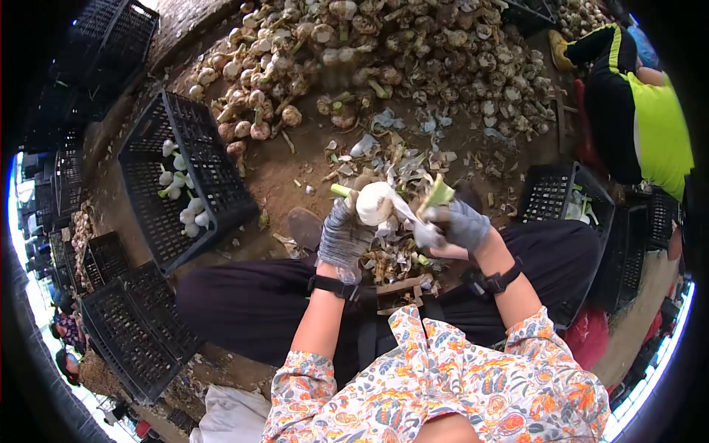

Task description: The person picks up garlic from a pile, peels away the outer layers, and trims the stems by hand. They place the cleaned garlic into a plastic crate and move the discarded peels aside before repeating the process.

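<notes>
A white garlic bulb [375, 204], its cut green stem pointing left, is held by my gloved left hand [346, 230], whose fingers close around its left side. My gloved right hand [459, 223] grips a strip of outer skin and leaf [434, 198] that still joins the bulb's right side; its fingertips are blurred. Peeled skins [384, 262] lie on the ground below and beyond both hands.
A black crate [177, 177] holding several white bulbs stands at left, another [550, 192] at right. A large garlic heap [399, 59] lies ahead. A person in a yellow and black top [653, 125] is at upper right.
</notes>
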The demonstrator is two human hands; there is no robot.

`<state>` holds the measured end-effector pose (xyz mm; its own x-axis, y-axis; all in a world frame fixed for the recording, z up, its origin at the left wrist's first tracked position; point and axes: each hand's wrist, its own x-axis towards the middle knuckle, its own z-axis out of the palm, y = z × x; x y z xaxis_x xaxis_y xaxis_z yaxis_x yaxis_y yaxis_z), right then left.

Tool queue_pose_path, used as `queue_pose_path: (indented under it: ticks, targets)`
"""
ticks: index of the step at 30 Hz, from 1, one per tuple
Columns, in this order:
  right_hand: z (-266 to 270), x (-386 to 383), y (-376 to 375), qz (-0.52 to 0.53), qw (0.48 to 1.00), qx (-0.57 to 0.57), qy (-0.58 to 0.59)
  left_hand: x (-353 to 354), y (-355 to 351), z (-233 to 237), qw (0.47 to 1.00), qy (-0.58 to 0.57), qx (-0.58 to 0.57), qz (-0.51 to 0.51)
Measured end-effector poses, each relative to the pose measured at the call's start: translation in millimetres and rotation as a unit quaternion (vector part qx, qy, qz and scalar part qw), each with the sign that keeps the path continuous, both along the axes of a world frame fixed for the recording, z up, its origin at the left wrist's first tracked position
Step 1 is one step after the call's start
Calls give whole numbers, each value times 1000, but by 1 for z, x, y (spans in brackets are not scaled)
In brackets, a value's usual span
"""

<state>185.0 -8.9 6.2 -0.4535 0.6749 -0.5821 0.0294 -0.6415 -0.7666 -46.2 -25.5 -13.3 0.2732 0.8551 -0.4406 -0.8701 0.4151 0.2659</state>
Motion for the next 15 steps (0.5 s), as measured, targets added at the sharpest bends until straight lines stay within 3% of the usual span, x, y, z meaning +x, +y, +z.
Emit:
queue_pose_path:
  ticks: [2, 3, 5, 6, 7, 8, 9, 10, 11, 13, 15]
  targets:
    - [12, 9, -4, -97, 941, -164, 279, -4, -5, -11, 984, -159, -75, 38]
    - [11, 12, -5, -149, 934, -137, 293, -5, -5, -16, 984, -158, -75, 39]
    - [23, 11, -2, -139, 933, -136, 301, -5, -4, -22, 971, -190, -109, 100]
    - [27, 7, 9, -18, 979, -12, 201, -6, -2, -20, 970, -182, -121, 110]
    - [32, 4, 20, 113, 980, 151, 60, -5, 0, -18, 970, -184, -118, 110]
    - [36, 0, 31, 201, 935, 287, -53, -5, 1, -16, 974, -168, -114, 104]
    - [30, -12, 32, 205, 888, 377, -165, -5, 1, -15, 977, -152, -112, 98]
    - [34, -20, 30, 142, 954, 225, -138, -4, 1, -16, 974, -158, -128, 102]
    - [42, -34, 30, 143, 954, 225, -138, -3, 1, -17, 974, -159, -128, 103]
    - [48, -58, 26, 48, 961, 222, -157, 0, -1, -20, 970, -102, -185, 123]
    - [35, -74, 25, 52, 949, 232, -208, 3, 1, -16, 975, -77, -182, 104]
